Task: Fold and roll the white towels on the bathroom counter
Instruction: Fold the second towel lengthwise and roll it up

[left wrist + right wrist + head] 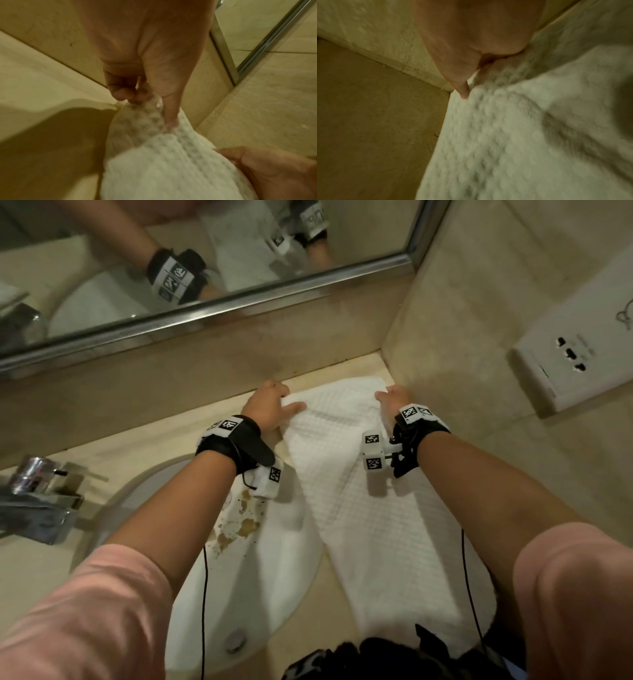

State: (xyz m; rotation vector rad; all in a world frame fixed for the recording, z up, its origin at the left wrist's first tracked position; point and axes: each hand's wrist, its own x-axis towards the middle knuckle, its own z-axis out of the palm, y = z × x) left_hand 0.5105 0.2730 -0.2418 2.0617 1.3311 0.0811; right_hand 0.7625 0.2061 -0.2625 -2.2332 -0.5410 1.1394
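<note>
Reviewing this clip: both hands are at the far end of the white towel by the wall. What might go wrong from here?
1. The towel's left edge lies over the sink near brown stains; it may pick up dirt.
2. The left hand pinches one corner, while the right hand's grip is partly hidden; an uneven pull could skew the fold.
3. The near end reaches the counter edge and may slip off.

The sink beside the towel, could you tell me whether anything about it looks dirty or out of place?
Yes: the sink has brown stains on its white rim, right next to the towel both hands are gripping.
</note>
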